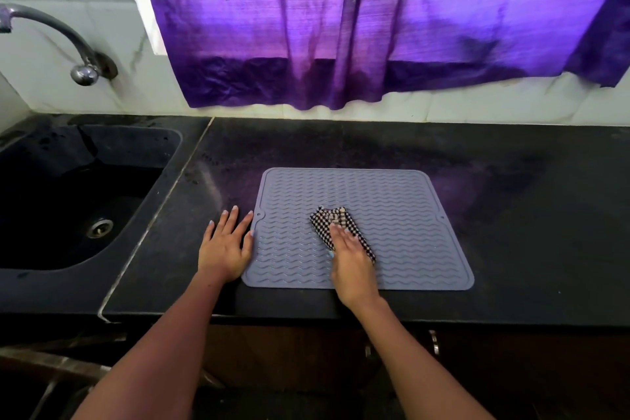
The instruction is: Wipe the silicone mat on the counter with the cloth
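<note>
A purple curtain (pixel 358 20) hung behind the black worktop (pixel 511 215), with a dark sink (pixel 68 201) and its curved tap (pixel 61 41) far left of the grips. The grey ribbed silicone mat (pixel 409 215) lay flat under the right hand (pixel 351 266), whose grip pressed down, fingers extended, on the bunched checked cloth (pixel 337 220) near the mat's centre. The left hand (pixel 223 249) lay released, palm flat on the worktop, fingertips touching the mat's left edge.
</note>
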A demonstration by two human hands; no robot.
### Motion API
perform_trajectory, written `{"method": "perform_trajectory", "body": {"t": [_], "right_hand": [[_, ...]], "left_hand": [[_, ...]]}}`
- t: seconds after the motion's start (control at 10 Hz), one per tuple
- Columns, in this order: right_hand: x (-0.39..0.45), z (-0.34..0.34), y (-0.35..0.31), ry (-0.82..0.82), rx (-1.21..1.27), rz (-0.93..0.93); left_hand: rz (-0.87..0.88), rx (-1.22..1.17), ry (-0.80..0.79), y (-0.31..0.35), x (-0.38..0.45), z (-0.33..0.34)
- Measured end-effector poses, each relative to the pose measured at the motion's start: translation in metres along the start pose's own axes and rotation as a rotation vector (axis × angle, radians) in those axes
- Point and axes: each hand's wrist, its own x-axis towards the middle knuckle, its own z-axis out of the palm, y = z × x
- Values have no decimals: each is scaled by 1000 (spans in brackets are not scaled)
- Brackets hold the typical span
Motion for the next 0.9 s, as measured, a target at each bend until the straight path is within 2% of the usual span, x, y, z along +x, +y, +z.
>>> {"method": "perform_trajectory", "body": {"t": [0.1, 0.2, 0.3, 0.4, 0.5, 0.6, 0.7, 0.9], "right_hand": [[-1, -4, -1, -9, 23, -3], [4, -12, 0, 24, 278, 97], [12, -29, 0, 183, 740, 416], [4, -42, 2, 496, 844, 552], [-5, -44, 3, 621, 619, 321], [-12, -24, 9, 329, 344, 135], [-20, -1, 16, 54, -10, 71], [-17, -9, 18, 26, -61, 52]], "left_hand": [[3, -9, -2, 0, 0, 0], [2, -18, -2, -1, 0, 0], [-3, -19, -3, -1, -1, -1], [-8, -19, -7, 0, -1, -1], [-10, -13, -7, 0, 0, 0], [-4, -5, -13, -1, 0, 0], [0, 4, -23, 0, -1, -1], [-2, 12, -51, 1, -1, -2]]}}
